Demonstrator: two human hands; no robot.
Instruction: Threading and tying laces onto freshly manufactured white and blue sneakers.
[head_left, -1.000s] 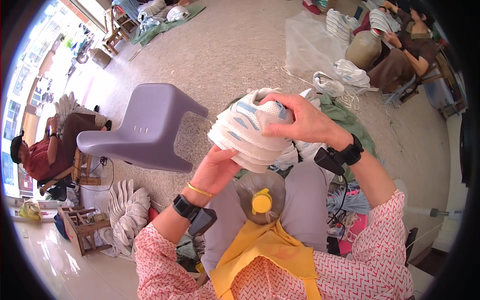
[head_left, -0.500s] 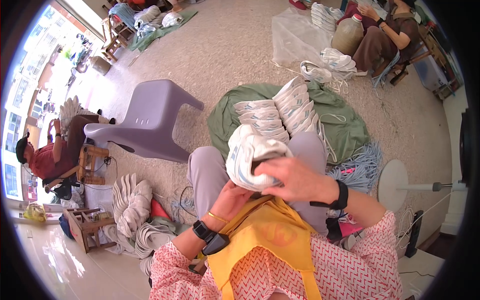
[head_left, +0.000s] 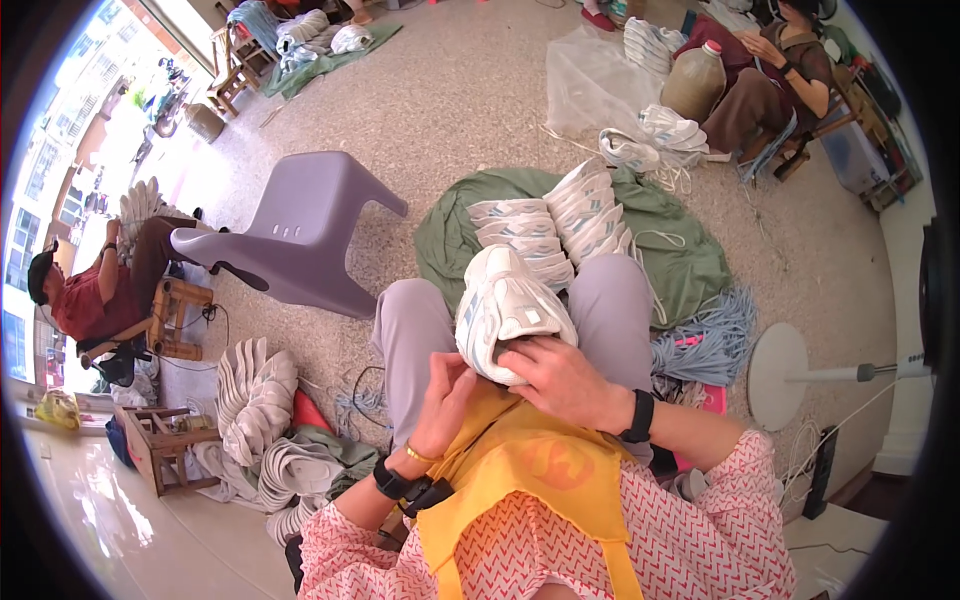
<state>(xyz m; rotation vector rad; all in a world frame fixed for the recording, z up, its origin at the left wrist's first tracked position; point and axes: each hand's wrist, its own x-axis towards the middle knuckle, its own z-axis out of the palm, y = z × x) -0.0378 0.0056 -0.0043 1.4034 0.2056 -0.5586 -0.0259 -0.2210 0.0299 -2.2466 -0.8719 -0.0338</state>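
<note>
A white shoe upper with pale blue and grey trim rests between my knees, above the yellow apron. Its toe points away from me and its opening faces me. My right hand grips the near rim, with fingertips inside the opening. Beside the opening's left edge, my left hand has thumb and forefinger pinched together; anything between them is too small to make out. Just past my knees, stacked white shoe uppers lie in two rows on a green cloth sack.
A purple plastic chair stands front left. Blue laces lie right of my knee, near a white round stand base. More uppers are piled at left. Co-workers sit at far left and far right, one beside a large jug.
The shoe upper has turned so its toe points away and its opening faces me. My left hand has come out from under it and pinches at its left side.
</note>
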